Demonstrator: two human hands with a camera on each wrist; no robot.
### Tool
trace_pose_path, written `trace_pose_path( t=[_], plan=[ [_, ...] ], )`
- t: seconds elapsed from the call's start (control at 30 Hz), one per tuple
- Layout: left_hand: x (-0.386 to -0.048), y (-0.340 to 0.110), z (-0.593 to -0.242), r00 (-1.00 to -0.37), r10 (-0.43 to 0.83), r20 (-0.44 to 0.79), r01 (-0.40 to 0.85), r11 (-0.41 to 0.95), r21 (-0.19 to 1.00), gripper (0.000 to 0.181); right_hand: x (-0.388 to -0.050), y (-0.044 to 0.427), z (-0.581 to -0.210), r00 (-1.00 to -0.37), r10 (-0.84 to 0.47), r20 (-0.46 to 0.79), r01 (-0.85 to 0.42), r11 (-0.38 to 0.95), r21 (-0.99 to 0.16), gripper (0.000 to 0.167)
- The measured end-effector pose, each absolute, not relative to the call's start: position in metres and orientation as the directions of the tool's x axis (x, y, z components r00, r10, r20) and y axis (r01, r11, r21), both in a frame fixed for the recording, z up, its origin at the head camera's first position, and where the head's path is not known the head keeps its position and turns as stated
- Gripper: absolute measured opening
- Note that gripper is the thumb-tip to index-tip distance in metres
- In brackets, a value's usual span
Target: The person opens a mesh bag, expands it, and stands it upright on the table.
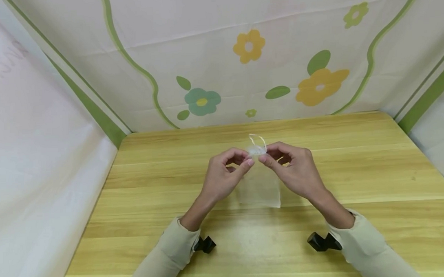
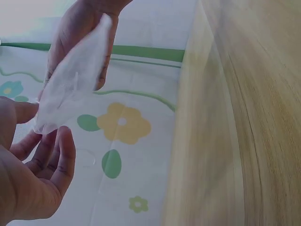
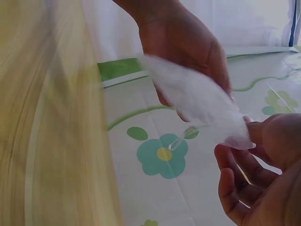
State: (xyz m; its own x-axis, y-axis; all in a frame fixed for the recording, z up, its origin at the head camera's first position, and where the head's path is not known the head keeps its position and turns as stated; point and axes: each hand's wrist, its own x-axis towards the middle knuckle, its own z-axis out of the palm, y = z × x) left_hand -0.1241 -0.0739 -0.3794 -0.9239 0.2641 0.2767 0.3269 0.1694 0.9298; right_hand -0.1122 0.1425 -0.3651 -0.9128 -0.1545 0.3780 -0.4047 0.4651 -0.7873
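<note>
Two hands hold one small bag between them, with its top edge bunched at the fingertips and its body spread below the fingers, on the wearer's side. The bag is white, thin and sheer enough for the wood grain to show faintly through it from the head view. Its lower edge looks straight and ends in a neat corner, below the right thumb. Both wrist views give it a narrow, leaf-like outline, broad in the middle and tapering away from the pinching fingers, with soft creases and a fine, cloudy surface.

A white cord stands up from the bunched top in a loose loop, just beyond the fingertips. Where the fingers meet, the top is puckered into small folds.

The left hand pinches the left side of this top between thumb and forefinger, its other fingers bent beneath. The right hand pinches the right side in the same manner, its fingertips near the left ones. As for the bag's inside, the blur hides whether it holds anything.

Below the fingers lies a wooden table; whether the bag's lower edge touches it cannot be told. Beyond the fingers rises a pale cloth printed with flowers, and nearer the wearer pale sleeves end at both wrists.
</note>
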Motion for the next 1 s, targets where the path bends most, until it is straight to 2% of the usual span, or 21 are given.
trace_pose_path(
  t=[0.43,0.8,1.0],
  plan=[
    [-0.1198,-0.072,-0.3751,-0.928,0.239,0.287,0.335,0.198,0.921,0.011,-0.1093,0.138,-0.3667,-0.903,-0.135,0.407,-0.427,0.38,-0.821,0.005],
    [-0.1202,-0.0762,-0.3707,-0.924,0.225,0.309,0.353,0.194,0.915,0.01,-0.1132,0.1415,-0.3679,-0.888,-0.113,0.446,-0.458,0.3,-0.837,0.006],
    [-0.1217,-0.0778,-0.371,-0.922,0.213,0.323,0.364,0.195,0.911,0.009,-0.1137,0.1419,-0.3678,-0.892,-0.096,0.442,-0.449,0.305,-0.839,0.006]
  ],
)
